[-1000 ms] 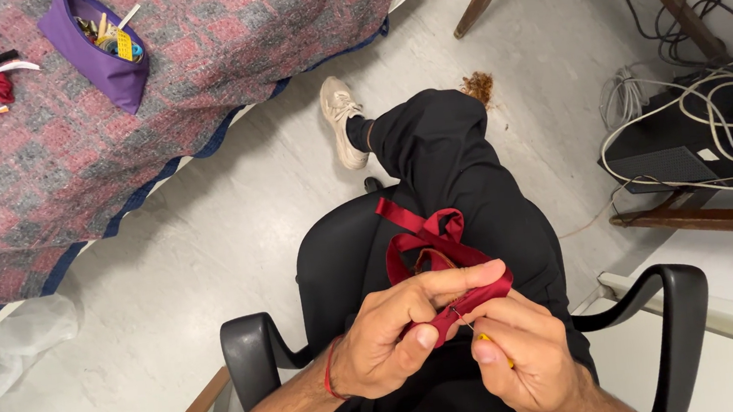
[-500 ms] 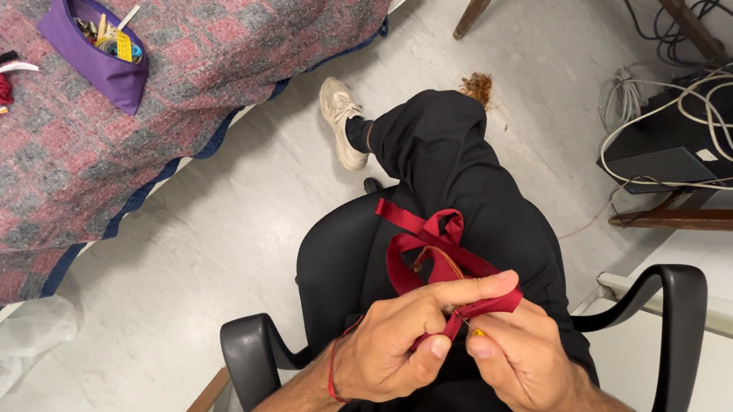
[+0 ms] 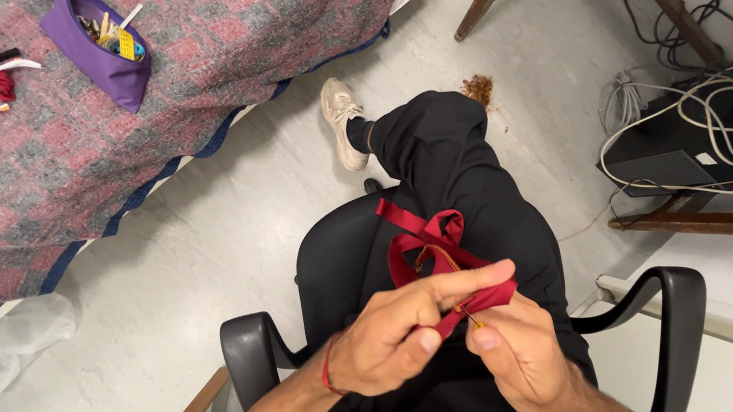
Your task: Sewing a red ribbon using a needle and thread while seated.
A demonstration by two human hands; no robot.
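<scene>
Two hands work a red ribbon over a lap.

The left hand [image 3: 400,340] has its grip shut on the ribbon [image 3: 447,266], finger out along the ribbon's edge. The right hand [image 3: 522,358] pinches a thin needle [image 3: 469,316] at that edge. Both sit between the chair arms [image 3: 673,309], close to them. The bed [image 3: 214,76] edge is well apart, with bare floor [image 3: 206,252] between.

**Hands working dark red ribbon over the lap**

The left hand [image 3: 400,340] pinches a dark red ribbon [image 3: 432,258] between thumb and outstretched forefinger, above black trousers [image 3: 444,160]. The right hand [image 3: 522,363] holds a thin needle [image 3: 469,314] against the ribbon's lower edge. A black office chair [image 3: 673,309] surrounds the person. A purple pouch [image 3: 95,44] lies on the patterned blanket [image 3: 212,58].
</scene>
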